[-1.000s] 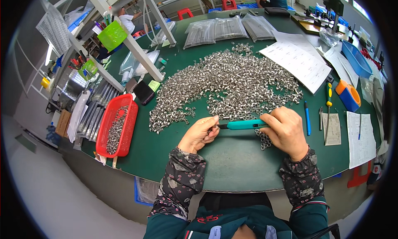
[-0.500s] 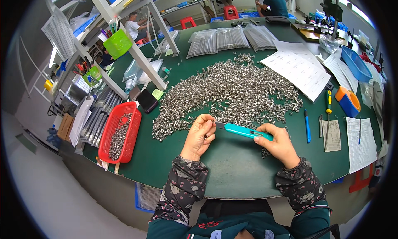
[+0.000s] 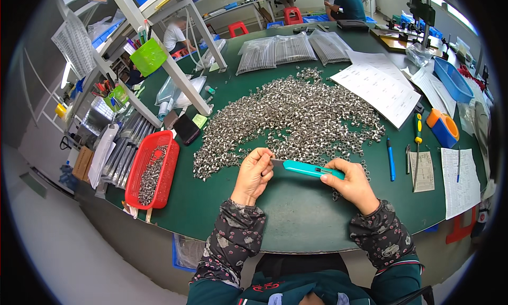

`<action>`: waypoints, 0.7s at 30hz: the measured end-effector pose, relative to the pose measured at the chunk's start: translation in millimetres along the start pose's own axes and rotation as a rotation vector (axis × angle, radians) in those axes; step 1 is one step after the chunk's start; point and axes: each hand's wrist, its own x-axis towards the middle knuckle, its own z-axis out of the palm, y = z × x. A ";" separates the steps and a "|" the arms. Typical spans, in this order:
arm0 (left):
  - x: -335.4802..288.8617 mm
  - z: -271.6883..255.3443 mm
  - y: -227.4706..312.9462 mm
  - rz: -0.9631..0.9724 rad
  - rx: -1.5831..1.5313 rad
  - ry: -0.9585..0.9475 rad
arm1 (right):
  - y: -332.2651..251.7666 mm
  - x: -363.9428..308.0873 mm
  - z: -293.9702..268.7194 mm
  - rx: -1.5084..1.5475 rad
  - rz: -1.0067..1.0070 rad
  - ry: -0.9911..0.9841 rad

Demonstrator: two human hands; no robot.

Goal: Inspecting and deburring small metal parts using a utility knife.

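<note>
A teal utility knife (image 3: 307, 169) lies in the grip of my right hand (image 3: 353, 182), thumb along its handle and blade pointing left. The knife's grey blade (image 3: 277, 163) reaches the fingertips of my left hand (image 3: 254, 175). Those fingers are closed in a pinch at the blade's tip; whatever small thing may be between them is hidden. Just beyond both hands spreads a broad pile of small shiny metal rings (image 3: 286, 111), with a few stray rings beside my right hand. Both hands hover over the near part of the green table (image 3: 301, 225).
At left a red basket (image 3: 173, 164) holds more metal pieces, beside a black phone-like object (image 3: 187, 129). Right of my hands lie a blue pen (image 3: 390, 159), a yellow-handled screwdriver (image 3: 418, 127) and paper sheets (image 3: 381, 88). Bagged tubes (image 3: 293, 48) lie beyond the pile.
More of the knife's blade shows now, and my right hand has shifted slightly left and down. My left hand stays pinched near the blade tip. A seated person far left has moved a little.
</note>
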 end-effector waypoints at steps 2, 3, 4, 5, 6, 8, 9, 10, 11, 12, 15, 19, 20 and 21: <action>0.0 2.6 0.3 -0.009 -0.007 0.014 | -0.9 -0.8 1.4 -0.042 -0.037 0.049; -0.2 3.8 0.7 -0.016 -0.012 0.030 | -1.7 -0.9 1.9 -0.092 -0.075 0.088; -0.5 4.4 1.1 -0.016 -0.012 0.032 | -2.0 -0.9 2.4 -0.143 -0.113 0.128; -0.7 4.8 1.5 -0.026 -0.001 0.052 | -1.7 -0.8 3.1 -0.143 -0.113 0.127; -0.8 5.9 1.7 -0.037 0.009 0.070 | -2.2 -1.5 2.7 -0.169 -0.145 0.153; -0.1 5.3 1.5 -0.043 -0.007 0.045 | -3.6 -2.5 1.8 -0.196 -0.178 0.181; -0.1 4.4 1.3 -0.047 -0.022 0.024 | -4.7 -2.8 1.8 -0.216 -0.217 0.207; -0.1 3.9 1.2 -0.047 -0.022 0.024 | -5.3 -2.9 1.8 -0.236 -0.256 0.234; -0.2 3.7 1.1 -0.064 -0.020 0.037 | -5.1 -2.7 1.7 -0.236 -0.256 0.233; -0.3 3.1 1.3 -0.080 -0.018 0.051 | -4.4 -1.7 1.9 -0.267 -0.324 0.264; -0.9 4.3 -0.2 -0.088 -0.041 0.085 | -4.5 1.3 -1.5 -0.308 -0.420 0.316; 0.3 2.7 4.0 -0.078 -0.053 0.137 | -6.2 2.3 -16.3 -0.181 -0.428 0.169; 1.1 2.5 4.2 -0.064 -0.053 0.135 | -6.2 2.8 -18.9 -0.051 -0.432 0.041; 1.7 2.7 4.3 -0.055 -0.054 0.130 | -7.0 2.6 -21.2 -0.040 -0.409 -0.146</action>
